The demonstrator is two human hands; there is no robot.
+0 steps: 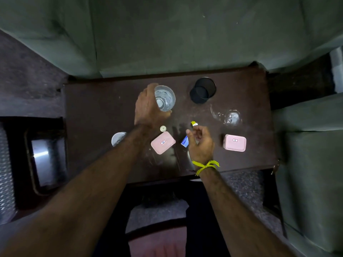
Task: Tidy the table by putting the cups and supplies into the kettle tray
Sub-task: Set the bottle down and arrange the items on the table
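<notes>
Tidying barely underway, nearly everything still sitting on the dark brown counter [92,108].
Metal kettle tray [46,160] lying off-counter far left, looking empty; left hand [148,106] wrapping the clear glass tumbler [165,98]; pink lidded box [163,142] waiting; right hand [201,143] half-curled, pinching a yellow sachet [194,123]; black cup [204,89], second pink box [234,142] waiting.

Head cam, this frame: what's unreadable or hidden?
- Labels on the two pink boxes: too small to read.
- Blue packet: partly behind the right hand; print illegible.
- Yellow sachet at that hand's fingers: mostly covered.
- Left hand hides the near side of the clear glass.
- Round white thing: left forearm covers part.
- Tray, far left: dark, contents unclear.
</notes>
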